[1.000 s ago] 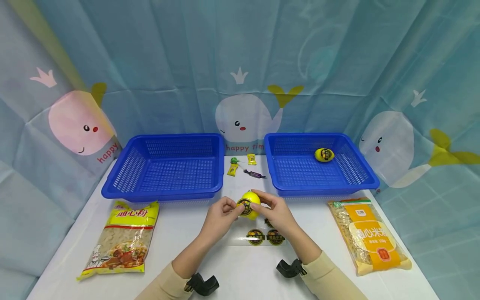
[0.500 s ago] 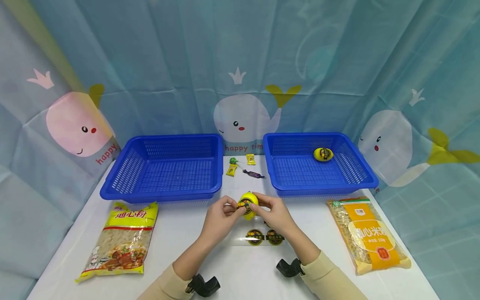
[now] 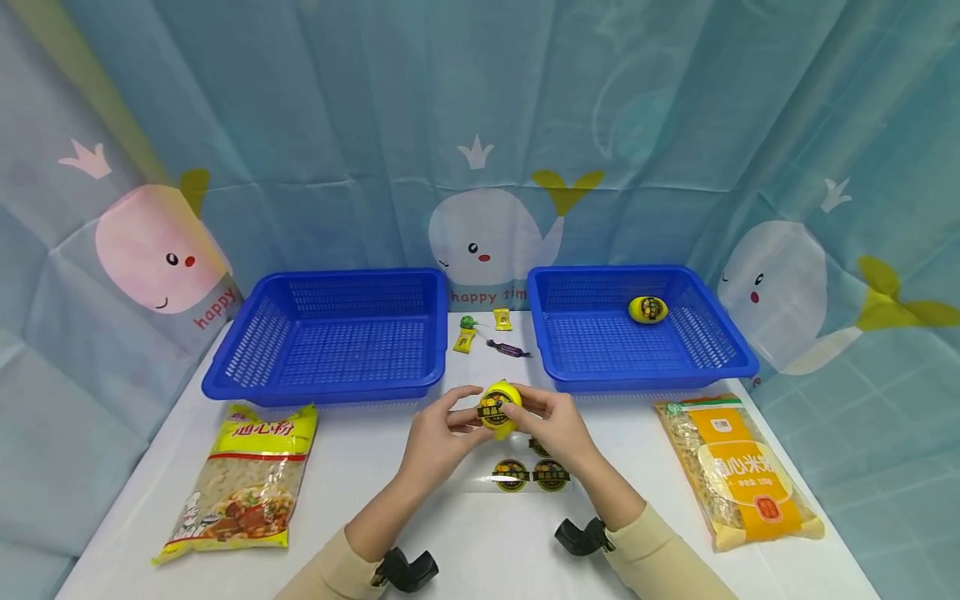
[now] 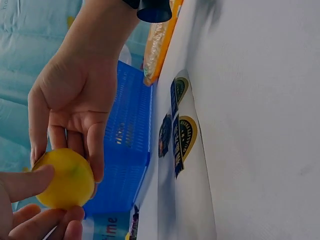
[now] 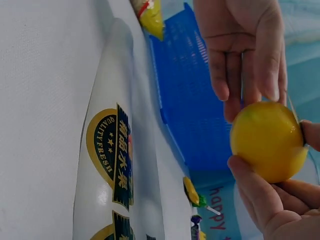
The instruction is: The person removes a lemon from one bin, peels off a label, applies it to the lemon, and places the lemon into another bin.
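A yellow lemon (image 3: 504, 390) is held up between both hands, a round black-and-gold sticker (image 3: 492, 407) on the side facing the head camera. The sticker's banner end sticks out a little past the lemon's left edge. My right hand (image 3: 553, 427) grips the lemon, thumb on the sticker and fingers behind. From the left, my left hand (image 3: 438, 432) holds the lemon between thumb and fingertips, as the left wrist view shows. Below them on the table lies a clear sheet (image 3: 480, 477) with several more stickers (image 5: 107, 150), partly hidden by the right hand.
Two blue baskets stand at the back: the left basket (image 3: 322, 390) and the right basket (image 3: 637, 383), which has another stickered lemon (image 3: 648, 310). Wrapped candies (image 3: 508, 348) and a green lollipop (image 3: 468, 322) lie between them. Noodle bags flank the hands, one yellow (image 3: 243, 483), one orange (image 3: 738, 471).
The left thumb and fingers have opened from a pinch at the sticker's left end and now sit around the lemon. The sticker's banner now shows more fully. The right hand keeps its grip.
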Available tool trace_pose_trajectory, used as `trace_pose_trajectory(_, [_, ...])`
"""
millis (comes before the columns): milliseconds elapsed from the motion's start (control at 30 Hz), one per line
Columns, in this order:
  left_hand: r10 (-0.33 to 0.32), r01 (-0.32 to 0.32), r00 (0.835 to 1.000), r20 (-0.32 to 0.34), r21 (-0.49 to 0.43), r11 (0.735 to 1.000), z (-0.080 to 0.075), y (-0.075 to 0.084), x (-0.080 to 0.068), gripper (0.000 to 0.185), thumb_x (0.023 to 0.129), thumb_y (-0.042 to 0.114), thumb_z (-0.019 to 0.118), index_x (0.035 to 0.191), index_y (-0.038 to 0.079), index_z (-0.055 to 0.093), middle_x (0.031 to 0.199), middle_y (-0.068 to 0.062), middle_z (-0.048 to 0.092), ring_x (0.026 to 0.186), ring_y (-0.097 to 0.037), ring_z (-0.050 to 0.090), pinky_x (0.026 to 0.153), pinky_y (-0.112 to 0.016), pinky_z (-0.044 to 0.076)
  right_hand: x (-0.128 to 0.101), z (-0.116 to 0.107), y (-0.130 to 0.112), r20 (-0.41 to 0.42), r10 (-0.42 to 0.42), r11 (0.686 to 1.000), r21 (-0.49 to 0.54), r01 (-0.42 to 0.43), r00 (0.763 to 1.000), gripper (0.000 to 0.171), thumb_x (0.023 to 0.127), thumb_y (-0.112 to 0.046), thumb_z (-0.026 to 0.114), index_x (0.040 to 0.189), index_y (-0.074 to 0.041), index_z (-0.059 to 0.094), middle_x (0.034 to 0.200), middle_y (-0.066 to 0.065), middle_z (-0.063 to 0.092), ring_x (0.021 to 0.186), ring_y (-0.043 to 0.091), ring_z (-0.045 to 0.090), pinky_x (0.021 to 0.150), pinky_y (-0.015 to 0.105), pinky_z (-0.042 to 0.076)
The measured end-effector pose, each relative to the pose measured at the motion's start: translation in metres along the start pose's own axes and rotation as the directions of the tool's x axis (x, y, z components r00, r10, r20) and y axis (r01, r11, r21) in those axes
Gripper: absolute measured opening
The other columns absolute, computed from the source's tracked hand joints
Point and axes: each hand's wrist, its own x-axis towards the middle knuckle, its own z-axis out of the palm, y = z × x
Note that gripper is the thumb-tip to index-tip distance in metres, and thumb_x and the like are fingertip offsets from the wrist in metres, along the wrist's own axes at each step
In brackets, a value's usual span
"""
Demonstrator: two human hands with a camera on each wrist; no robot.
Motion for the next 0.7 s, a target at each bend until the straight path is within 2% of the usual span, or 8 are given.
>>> trace_pose_trajectory(133, [0.087, -0.087, 0.996, 0.018, 0.021, 0.996, 0.000, -0.002, 0.002, 0.064, 0.076, 0.023, 0.089, 0.135, 0.020, 0.065, 0.117, 0.002, 0.075, 0.103, -0.022, 0.072, 0.088, -0.037, 0.060, -0.001, -0.004, 0.000, 0.022, 0.011, 0.994, 0.106, -0.014, 1.000, 0.052, 0.096, -0.024, 0.070, 0.141, 0.000, 0.056, 0.132, 0.021, 0.065, 0.115, 0.027, 0.069, 0.086, 0.032, 0.060])
trace_pose_trajectory(267, [0.150, -0.152, 0.988, 0.024, 0.050, 0.987, 0.001, -0.008, 0.003, 0.068, 0.075, 0.028, 0.090, 0.138, 0.025, 0.064, 0.130, 0.006, 0.069, 0.115, -0.024, 0.067, 0.097, -0.045, 0.056, -0.004, -0.006, -0.005, 0.045, 0.007, 0.990, 0.141, -0.013, 0.999, 0.052, 0.096, -0.022, 0.070, 0.141, 0.001, 0.056, 0.132, 0.022, 0.064, 0.114, 0.026, 0.069, 0.086, 0.034, 0.060])
trace_pose_trajectory(433, [0.215, -0.213, 0.977, -0.018, 0.072, 0.974, 0.000, -0.010, 0.002, 0.068, 0.072, 0.031, 0.091, 0.135, 0.026, 0.066, 0.129, 0.005, 0.069, 0.112, -0.028, 0.069, 0.098, -0.047, 0.055, -0.007, -0.004, -0.014, 0.072, -0.019, 0.992, 0.127, 0.010, 0.997, 0.052, 0.097, -0.021, 0.069, 0.141, 0.003, 0.054, 0.131, 0.024, 0.065, 0.113, 0.030, 0.070, 0.084, 0.033, 0.061])
trace_pose_trajectory(700, [0.290, -0.282, 0.955, -0.062, 0.105, 0.954, 0.001, -0.004, 0.001, 0.066, 0.068, 0.032, 0.092, 0.130, 0.023, 0.070, 0.122, 0.003, 0.073, 0.117, -0.017, 0.068, 0.099, -0.040, 0.055, -0.007, 0.002, -0.021, 0.046, -0.037, 0.997, 0.063, 0.034, 0.998, 0.051, 0.096, -0.022, 0.070, 0.138, 0.003, 0.057, 0.120, 0.021, 0.071, 0.105, 0.027, 0.072, 0.080, 0.027, 0.061])
